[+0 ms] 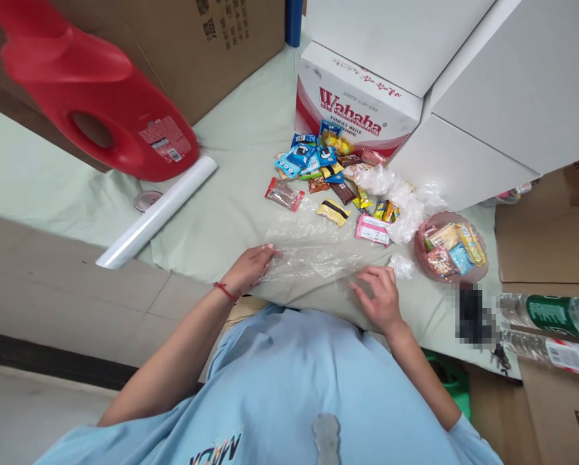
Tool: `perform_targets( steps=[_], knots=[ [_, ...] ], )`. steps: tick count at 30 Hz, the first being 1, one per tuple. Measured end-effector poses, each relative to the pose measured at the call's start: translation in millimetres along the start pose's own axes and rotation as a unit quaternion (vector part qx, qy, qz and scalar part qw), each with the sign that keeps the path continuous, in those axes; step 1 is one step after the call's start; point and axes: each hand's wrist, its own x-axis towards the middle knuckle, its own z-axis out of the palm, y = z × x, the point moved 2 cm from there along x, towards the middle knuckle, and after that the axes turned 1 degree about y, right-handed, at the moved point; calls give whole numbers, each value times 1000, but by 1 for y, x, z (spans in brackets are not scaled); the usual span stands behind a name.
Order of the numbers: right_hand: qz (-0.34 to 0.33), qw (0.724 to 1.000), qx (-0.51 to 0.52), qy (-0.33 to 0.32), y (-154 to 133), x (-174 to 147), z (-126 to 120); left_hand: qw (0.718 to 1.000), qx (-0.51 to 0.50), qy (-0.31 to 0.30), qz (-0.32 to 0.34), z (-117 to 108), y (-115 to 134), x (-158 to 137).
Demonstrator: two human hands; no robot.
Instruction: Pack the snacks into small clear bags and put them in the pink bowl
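A thin sheet of clear plastic film (313,255) lies crumpled between my hands near the table's front edge. My left hand (254,268) is closed on its left side, thumb and fingers pressed together. At the film's right edge is my right hand (379,296), its fingers curled and its thumb and index finger pinching the edge. Just beyond the film lie a yellow-and-black snack packet (333,212), a pink-and-white packet (373,229) and a red-ended clear packet (284,194). Behind them is a pile of blue, brown and yellow snack packets (313,158).
Crumpled clear plastic (405,200) lies beside a pink bowl (419,248) of snacks. A white roll (158,213) and a red jug (124,116) stand left. The Wahaha box (357,103) is behind; plastic bottles (548,313) lie right.
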Motion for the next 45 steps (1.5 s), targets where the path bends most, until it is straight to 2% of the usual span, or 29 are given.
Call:
perform_targets(
  steps=[3, 5, 7, 11, 12, 14, 16, 19, 22, 26, 28, 30, 32, 34, 36, 38, 41, 43, 45],
  knots=[
    [-101, 994, -34, -31, -27, 8, 23, 1000, -6, 2, -2, 1, 1, 0],
    [-119, 991, -60, -33, -27, 14, 34, 1000, -7, 0, 0, 0, 1, 0],
    [-78, 994, -78, -9, -12, 19, 33, 1000, -12, -6, -3, -2, 0, -1],
    [51, 992, -92, 63, 18, 23, 5, 1000, -21, -8, -7, -4, -1, -2],
    [63, 991, -91, 81, 17, 22, -1, 1000, -20, -5, -6, -4, -1, -1],
    [40, 991, -81, 98, 3, 18, -6, 1000, -10, -2, 0, -2, -1, 0],
    [-27, 995, -59, 73, -22, 13, 2, 1000, 4, 1, 11, 1, -1, 2],
    [-109, 994, -16, -12, -53, 12, 25, 1000, 11, 6, 23, 3, -2, 3],
    [-88, 993, -15, -72, -53, 21, 42, 1000, 11, 8, 20, 1, -3, 2],
    [-5, 987, -81, -138, -5, 28, 41, 1000, 12, 4, 7, -4, -2, -3],
    [46, 986, -107, -119, 23, 26, 28, 1000, 9, 6, 1, -5, -1, -5],
    [73, 990, -104, -68, 36, 22, 10, 1000, 7, 5, -7, -5, 1, -7],
    [61, 995, -73, -17, 28, 18, -4, 1000, 8, 4, -10, -3, 2, -7],
    [21, 999, -33, 9, 3, 15, -7, 1000, 13, 8, -10, -1, 3, -5],
    [-35, 999, -11, -14, -27, 14, 5, 1000, 26, 13, -12, 1, 3, -3],
    [-80, 994, -20, -71, -47, 17, 31, 999, 48, 18, -8, 3, 1, -2],
    [-92, 987, -62, -119, -49, 24, 72, 991, 114, 44, 48, 3, -1, -1],
    [-90, 986, -84, -115, -43, 27, 89, 976, 164, 95, 106, 2, -2, -4],
    [-96, 985, -93, -106, -40, 29, 95, 941, 213, 190, 178, 2, -2, -9]
  ],
)
